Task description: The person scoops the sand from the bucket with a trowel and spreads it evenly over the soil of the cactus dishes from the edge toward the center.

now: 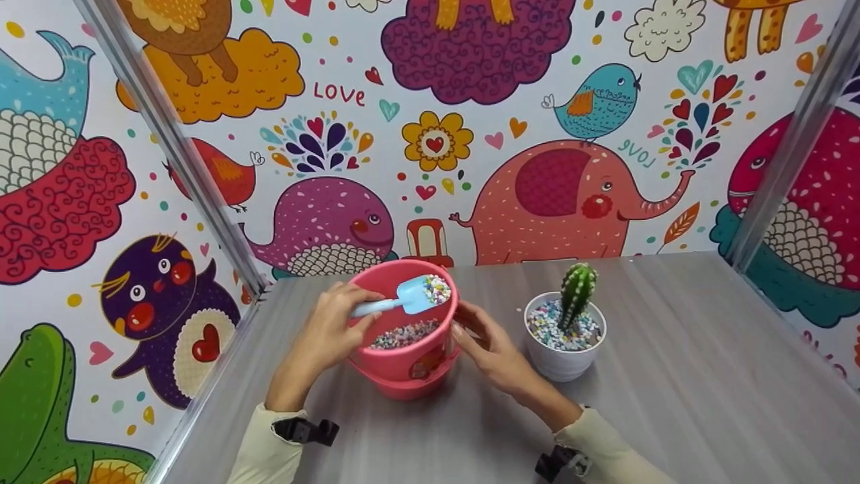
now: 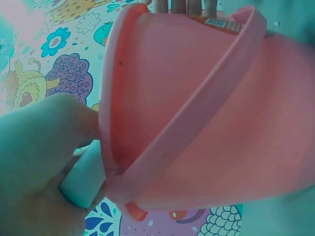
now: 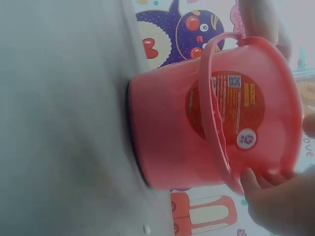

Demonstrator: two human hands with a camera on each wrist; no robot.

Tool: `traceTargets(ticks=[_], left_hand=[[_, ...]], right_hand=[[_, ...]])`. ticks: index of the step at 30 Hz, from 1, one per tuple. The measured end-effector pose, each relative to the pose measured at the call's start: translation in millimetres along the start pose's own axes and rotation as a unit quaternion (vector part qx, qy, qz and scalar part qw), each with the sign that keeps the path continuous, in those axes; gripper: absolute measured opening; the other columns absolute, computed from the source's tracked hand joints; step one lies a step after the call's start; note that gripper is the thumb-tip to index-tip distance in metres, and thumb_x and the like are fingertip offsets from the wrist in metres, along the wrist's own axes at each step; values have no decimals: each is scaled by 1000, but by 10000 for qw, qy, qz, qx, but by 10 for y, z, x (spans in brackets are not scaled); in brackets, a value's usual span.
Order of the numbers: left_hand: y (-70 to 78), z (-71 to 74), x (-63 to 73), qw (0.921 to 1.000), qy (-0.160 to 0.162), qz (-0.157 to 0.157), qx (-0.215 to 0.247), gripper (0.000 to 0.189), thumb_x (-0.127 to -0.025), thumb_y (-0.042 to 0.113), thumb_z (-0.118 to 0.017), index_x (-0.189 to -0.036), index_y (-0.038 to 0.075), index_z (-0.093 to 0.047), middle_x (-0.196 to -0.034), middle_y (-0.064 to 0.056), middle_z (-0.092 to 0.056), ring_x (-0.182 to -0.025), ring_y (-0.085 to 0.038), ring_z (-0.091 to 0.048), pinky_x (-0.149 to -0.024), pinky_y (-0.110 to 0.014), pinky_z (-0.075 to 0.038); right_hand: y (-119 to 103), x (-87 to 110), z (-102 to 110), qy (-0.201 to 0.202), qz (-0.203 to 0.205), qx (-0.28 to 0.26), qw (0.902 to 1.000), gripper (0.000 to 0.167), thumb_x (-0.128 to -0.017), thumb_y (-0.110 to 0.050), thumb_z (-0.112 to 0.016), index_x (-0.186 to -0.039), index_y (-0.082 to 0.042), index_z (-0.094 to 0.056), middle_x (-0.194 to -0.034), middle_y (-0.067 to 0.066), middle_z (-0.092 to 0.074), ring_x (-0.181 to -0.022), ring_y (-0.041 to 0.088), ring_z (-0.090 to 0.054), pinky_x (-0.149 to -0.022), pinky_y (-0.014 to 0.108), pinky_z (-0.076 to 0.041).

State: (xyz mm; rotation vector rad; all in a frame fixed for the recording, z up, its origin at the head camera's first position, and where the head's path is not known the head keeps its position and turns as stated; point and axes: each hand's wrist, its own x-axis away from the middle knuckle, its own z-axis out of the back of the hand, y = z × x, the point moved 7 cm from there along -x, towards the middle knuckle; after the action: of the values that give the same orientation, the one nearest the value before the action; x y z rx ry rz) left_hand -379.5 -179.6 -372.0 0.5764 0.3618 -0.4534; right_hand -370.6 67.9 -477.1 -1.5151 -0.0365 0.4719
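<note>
A pink bucket (image 1: 398, 359) stands on the table with small coloured pebbles (image 1: 405, 335) inside. Over its opening, my left hand (image 1: 328, 328) grips a light blue toy shovel (image 1: 411, 296) by the handle. More coloured pebbles (image 1: 438, 290) lie on the shovel's blade. My right hand (image 1: 494, 346) holds the bucket's right side near the rim, thumb in front. In the right wrist view, the bucket's carry handle (image 3: 209, 108) hangs down across its label. The left wrist view shows the shovel's handle (image 2: 82, 177) in the left hand; its blade is hidden by the bucket.
To the right of the bucket is a white pot (image 1: 561, 364) with a green cactus (image 1: 578, 294) standing in coloured pebbles. A patterned wall (image 1: 430, 195) closes off the table's back, and another panel (image 1: 158, 269) borders it on the left.
</note>
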Motion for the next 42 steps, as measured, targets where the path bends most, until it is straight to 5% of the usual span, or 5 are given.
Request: traceTargets(ticks=[4, 10, 19, 29, 42], left_hand=[[17, 17, 8, 10000, 8, -10, 5, 26, -92, 10, -86, -118, 8, -82, -117, -6, -81, -108, -24, -64, -100, -50, -52], [75, 24, 18, 9998, 25, -147, 102, 24, -93, 11, -85, -117, 7, -83, -115, -7, -81, -110, -27, -66, -103, -49, -49], [174, -18, -1, 9996, -11, -151, 257, 25, -93, 11, -85, -118, 9, -82, -116, -6, -81, -118, -27, -67, -111, -53, -50], [344, -137, -48, 9993, -84, -259, 242, 24, -94, 13, -85, -118, 12, -83, -111, -1, -80, -111, -21, -65, -107, -49, -52], [634, -353, -128, 9966, -311, -656, 387, 24, -94, 16, -86, -118, 14, -83, -109, 1, -80, -105, -14, -62, -95, -40, -56]], right_hand=[[-11, 141, 60, -406, -97, 131, 9990, 62, -112, -31, -62, -167, -17, -37, -167, 8, -50, -158, 32, -45, -123, 38, -46], [-84, 355, 163, -803, -34, 380, 9960, 63, -110, -28, -65, -166, -13, -39, -163, 14, -53, -155, 36, -49, -124, 39, -45], [-262, 631, 592, -664, -22, 1116, 9915, 37, -111, -29, -64, -147, -20, -63, -147, 2, -68, -138, 18, -65, -110, 22, -53], [-484, 778, 1293, 598, 279, 1675, 9837, 24, -110, -26, -66, -125, -12, -76, -121, 5, -79, -112, 16, -76, -96, 22, -60], [-388, 875, 1873, 2374, 506, 2244, 9438, 29, -111, -21, -64, -86, -10, -73, -81, 8, -70, -73, 22, -61, -63, 26, -51]])
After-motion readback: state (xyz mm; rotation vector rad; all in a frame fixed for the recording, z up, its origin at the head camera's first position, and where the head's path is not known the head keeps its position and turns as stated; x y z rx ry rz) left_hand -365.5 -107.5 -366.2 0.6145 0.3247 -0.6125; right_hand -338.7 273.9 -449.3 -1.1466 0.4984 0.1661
